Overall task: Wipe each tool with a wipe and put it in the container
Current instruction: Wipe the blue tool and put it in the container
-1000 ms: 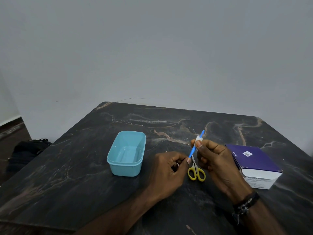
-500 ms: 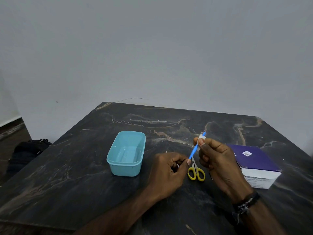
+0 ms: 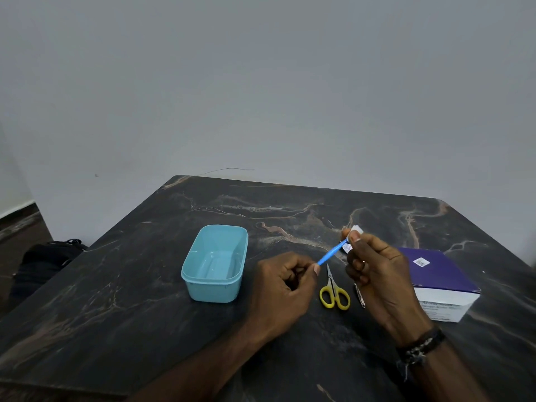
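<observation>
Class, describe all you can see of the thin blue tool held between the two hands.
The blue tool is a thin, straight stick, plastic by its look, bright blue along its visible length. It is held above the dark table, slanting up toward the right. The left hand pinches its lower end; the right hand presses a small white wipe around its upper end, hiding that tip.

blue tool [image 3: 332, 253]: far end hidden in wipe [image 3: 354, 232] | box [image 3: 435, 274]: print unreadable

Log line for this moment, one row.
step: wiping blue tool | left hand: holds its lower end | right hand: wipe pinched on upper end | container: empty | scissors: on table
</observation>
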Available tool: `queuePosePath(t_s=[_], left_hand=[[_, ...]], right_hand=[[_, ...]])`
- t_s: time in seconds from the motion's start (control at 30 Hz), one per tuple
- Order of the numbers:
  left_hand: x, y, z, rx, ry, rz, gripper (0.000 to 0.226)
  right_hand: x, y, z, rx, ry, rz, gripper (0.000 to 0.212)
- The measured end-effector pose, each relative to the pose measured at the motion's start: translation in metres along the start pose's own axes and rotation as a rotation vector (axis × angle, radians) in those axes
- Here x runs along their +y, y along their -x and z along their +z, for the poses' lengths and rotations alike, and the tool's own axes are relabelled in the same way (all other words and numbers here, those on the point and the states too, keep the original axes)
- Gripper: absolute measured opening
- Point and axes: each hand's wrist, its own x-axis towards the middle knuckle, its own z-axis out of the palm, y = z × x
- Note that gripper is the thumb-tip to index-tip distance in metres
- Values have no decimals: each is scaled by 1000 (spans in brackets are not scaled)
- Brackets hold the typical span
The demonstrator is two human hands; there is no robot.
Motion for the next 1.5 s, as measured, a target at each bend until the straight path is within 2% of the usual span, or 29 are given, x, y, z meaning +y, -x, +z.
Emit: queuePosePath(t_s=[0.3,0.43,0.53,0.63,0.77,0.9,0.97,1.1,1.33,1.5], left_hand=[[11,-6,-6,326,118,77,20],[13,-8,-8,432,137,67,30],[11,-10,-9,472,152,37,28],[11,-10,-8,458,174,24,20],[8,-7,-4,362,143,41,17],[2,-4,-4,266,69,92,18],[0,-4,-4,219,29,117,17],[0,-4,-4,241,11,135,19],[5,-4,-4,298,31,140,26],[0,-4,-3,253,28,101,21]], right_hand=[[-3,2,-3,-177,161,93,15],[-3,4,-3,-262,291,127,32],[-3,8,0,-343,387,136,22],[0,13,5,-512,428,167,15],[8,14,8,-632,469,176,24],[8,14,8,-606,388,158,34],[7,14,9,-573,321,166,33],[6,15,10,-542,320,155,24],[8,17,8,-754,506,210,25],[3,17,10,-588,370,161,15]])
